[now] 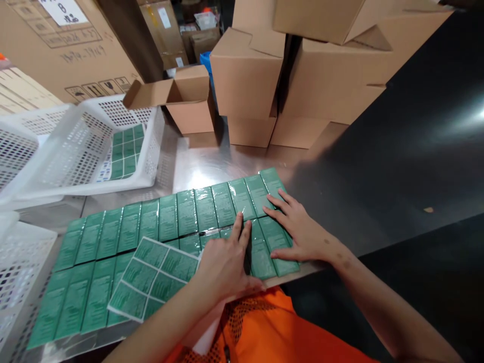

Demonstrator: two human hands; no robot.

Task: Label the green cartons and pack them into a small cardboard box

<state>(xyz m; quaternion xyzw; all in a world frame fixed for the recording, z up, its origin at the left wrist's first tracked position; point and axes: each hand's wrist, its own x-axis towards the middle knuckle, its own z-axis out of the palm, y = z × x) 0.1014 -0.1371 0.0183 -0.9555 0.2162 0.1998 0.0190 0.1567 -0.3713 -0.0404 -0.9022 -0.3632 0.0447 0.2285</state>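
Two rows of flat, glossy green boxes (pixel 168 218) lie side by side along the metal table's front edge. My left hand (pixel 227 257) rests over the near row, index and middle fingers stretched onto the boxes and the other fingers curled under. A sheet of green stickers (pixel 155 275) on white backing runs beneath that hand and forearm, apparently held by the curled fingers, which are hidden. To its right, my right hand (pixel 293 227) lies spread on the boxes at the right end, its fingertips touching their tops and its thumb on the near row.
White perforated baskets (pixel 151 146) stand at the left; one contains more green sticker sheets (pixel 128 151). Behind the table are an open small carton (pixel 192 108) and stacked brown cartons (pixel 249 75). A large printed carton (pixel 75 50) stands back left. A small scrap (pixel 428 209) lies right.
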